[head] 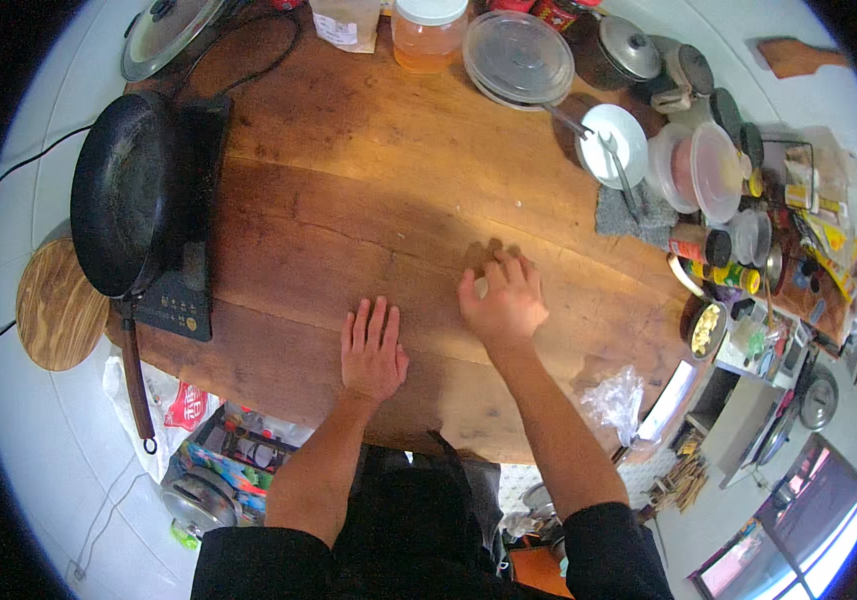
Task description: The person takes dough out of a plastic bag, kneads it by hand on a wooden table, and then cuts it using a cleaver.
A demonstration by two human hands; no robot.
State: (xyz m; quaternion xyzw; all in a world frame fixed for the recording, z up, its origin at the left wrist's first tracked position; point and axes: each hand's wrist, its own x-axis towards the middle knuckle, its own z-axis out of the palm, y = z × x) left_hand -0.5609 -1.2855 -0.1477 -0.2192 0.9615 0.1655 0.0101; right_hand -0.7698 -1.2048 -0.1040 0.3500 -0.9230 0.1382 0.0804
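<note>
My left hand (374,356) lies palm down on the wooden tabletop (338,225), its fingers stretched out and slightly apart, with nothing in it. To its right, my right hand (507,300) curls over the wood. A small pale rounded object (481,287) shows between its thumb and index finger; most of it is hidden, and I cannot tell what it is. A few tiny white crumbs lie on the boards beyond this hand.
A black frying pan (125,195) rests on an induction cooker (181,300) at left. Back right stand a white bowl (605,165) with utensils and lidded plastic tubs (713,172). Crumpled clear plastic (616,397) and a small pan of pale chopped pieces (706,330) lie at right.
</note>
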